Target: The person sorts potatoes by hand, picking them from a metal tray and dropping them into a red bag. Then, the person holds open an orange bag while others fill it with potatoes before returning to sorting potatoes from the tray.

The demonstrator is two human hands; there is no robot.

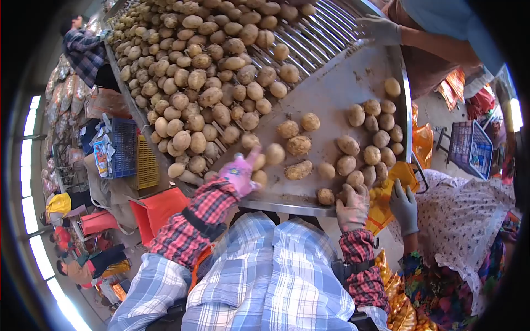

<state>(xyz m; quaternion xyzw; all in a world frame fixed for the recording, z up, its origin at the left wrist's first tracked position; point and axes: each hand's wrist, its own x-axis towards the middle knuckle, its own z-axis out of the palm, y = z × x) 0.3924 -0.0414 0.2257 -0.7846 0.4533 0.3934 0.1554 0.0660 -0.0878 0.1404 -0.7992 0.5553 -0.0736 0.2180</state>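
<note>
My left hand [238,175], in a pink glove, reaches over the metal tray [276,197] with its fingers apart. Beside those fingers are a few potatoes [274,154], slightly blurred; I see no firm grip on them. At the tray's near right edge my right hand [353,208], in a dirty pale glove, has its fingers apart, with no held potato visible. A small potato [326,196] lies just left of it, and a group of potatoes [346,165] lies beyond. Several dirt-crusted potatoes [298,145] rest mid-tray.
A large heap of potatoes [193,80] covers the metal rollers [314,38] ahead. Another person's gloved hand [404,208] is by a yellow bag [406,175] at the right edge; a second person's glove [378,30] rests at the far right. A red container [159,212] stands left.
</note>
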